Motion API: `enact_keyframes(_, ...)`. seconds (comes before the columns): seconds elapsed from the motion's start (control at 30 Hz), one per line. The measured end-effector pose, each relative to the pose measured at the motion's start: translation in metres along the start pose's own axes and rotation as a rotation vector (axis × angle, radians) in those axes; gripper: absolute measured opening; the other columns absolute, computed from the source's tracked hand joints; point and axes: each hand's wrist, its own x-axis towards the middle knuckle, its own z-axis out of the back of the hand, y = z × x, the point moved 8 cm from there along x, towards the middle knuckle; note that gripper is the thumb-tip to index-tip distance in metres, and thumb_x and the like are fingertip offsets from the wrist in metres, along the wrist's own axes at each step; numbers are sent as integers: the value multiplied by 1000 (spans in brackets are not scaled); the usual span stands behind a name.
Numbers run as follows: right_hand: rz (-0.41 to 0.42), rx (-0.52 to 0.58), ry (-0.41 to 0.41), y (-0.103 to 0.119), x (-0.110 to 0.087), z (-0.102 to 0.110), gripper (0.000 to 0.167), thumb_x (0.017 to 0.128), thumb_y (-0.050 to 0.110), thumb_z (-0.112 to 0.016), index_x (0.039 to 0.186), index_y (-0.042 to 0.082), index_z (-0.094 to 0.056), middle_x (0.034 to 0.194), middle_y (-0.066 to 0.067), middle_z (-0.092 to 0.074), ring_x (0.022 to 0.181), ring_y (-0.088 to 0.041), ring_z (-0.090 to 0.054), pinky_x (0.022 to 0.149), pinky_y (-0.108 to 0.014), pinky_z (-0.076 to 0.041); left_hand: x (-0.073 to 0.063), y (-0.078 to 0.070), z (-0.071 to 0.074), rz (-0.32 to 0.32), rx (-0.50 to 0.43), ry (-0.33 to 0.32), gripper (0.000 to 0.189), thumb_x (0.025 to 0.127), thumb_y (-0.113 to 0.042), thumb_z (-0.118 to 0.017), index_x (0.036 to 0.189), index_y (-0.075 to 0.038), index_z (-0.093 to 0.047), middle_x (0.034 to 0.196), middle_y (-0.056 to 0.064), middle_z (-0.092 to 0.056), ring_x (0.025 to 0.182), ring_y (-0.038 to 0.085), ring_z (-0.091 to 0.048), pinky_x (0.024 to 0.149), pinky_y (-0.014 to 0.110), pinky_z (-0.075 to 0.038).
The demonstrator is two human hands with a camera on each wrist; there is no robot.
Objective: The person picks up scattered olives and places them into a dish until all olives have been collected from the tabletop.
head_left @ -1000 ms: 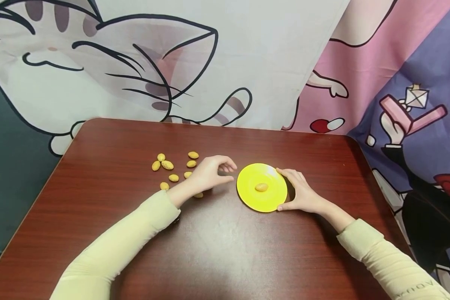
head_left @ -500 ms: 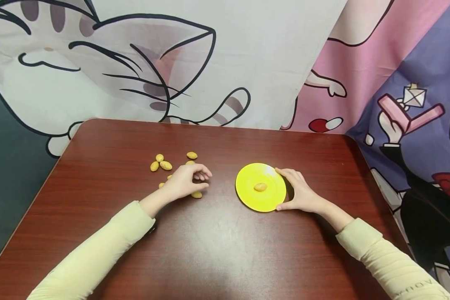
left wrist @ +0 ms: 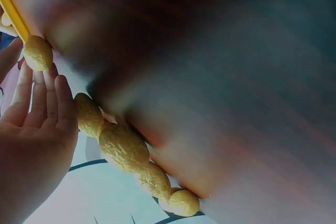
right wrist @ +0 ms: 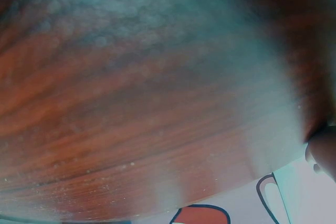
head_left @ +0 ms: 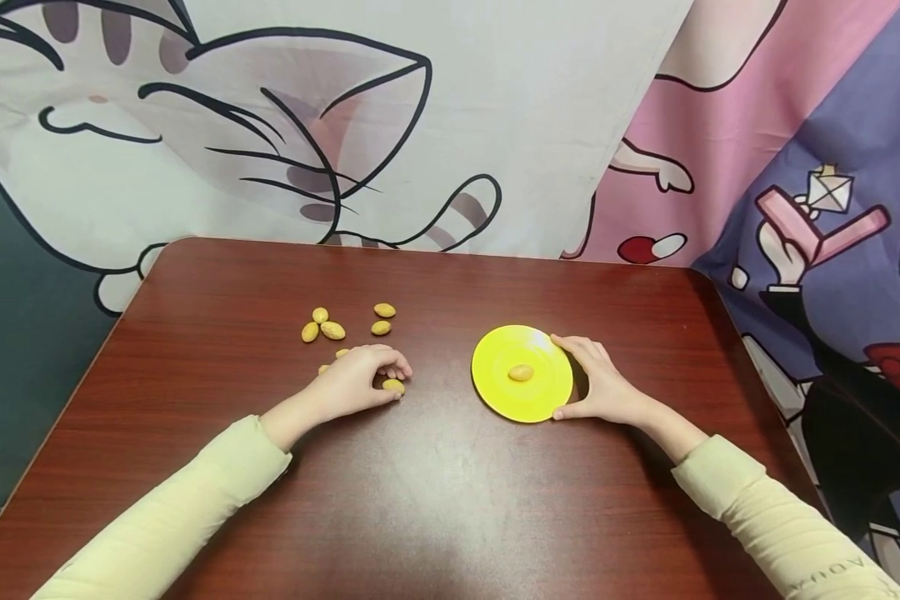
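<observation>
In the head view my left hand [head_left: 351,383] is low over the table, thumb and fingers on either side of a small yellow potato-like oval [head_left: 393,386]. In the left wrist view this wrinkled oval [left wrist: 38,53] lies right at the fingertips, and the fingers [left wrist: 52,95] are nearly straight. My right hand [head_left: 607,387] holds the right rim of a round yellow plate [head_left: 495,396], its thumb at the near side and fingers at the far side. A single oval [head_left: 521,372] lies in the middle of the plate.
Three ovals [head_left: 333,331] sit in a cluster at the left, and two more [head_left: 383,310] lie beyond my left hand. Others [head_left: 341,353] are partly hidden behind that hand. The brown table [head_left: 435,500] ends at a printed cloth [head_left: 540,125].
My left hand has moved left and down from beside the plate to the oval nearest me. My right hand and the plate have stayed in place.
</observation>
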Motion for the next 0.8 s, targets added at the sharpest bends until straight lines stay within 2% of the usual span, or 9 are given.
enact_keyframes(0.37, 6, -9, -2, -1, 0, 0, 120, 66, 31, -101, 162, 2, -35, 153, -22, -44, 141, -43, -33, 111, -64, -30, -6, -1, 2, -11, 92, -18, 20, 85, -3, -85, 100, -13, -75, 93, -3, -72, 92, 15, -62, 84, 32, -54)
enact_keyframes(0.6, 9, -11, -3, -1, 0, 0, 121, 66, 31, -101, 162, 2, -35, 153, -22, -44, 141, -43, -34, 111, -63, -30, -5, 0, 4, -8, 96, -38, 18, 86, -6, -86, 98, -15, -77, 91, -4, -72, 87, 12, -63, 81, 28, -53)
enact_keyframes(0.8, 2, -7, 0, -3, 0, -1, 121, 66, 31, -101, 163, 3, -35, 154, -22, -44, 142, -43, -33, 112, -64, -30, 2, -2, 4, -12, 62, -67, 17, 87, -8, -86, 99, -16, -77, 94, -4, -73, 85, 10, -66, 77, 24, -54)
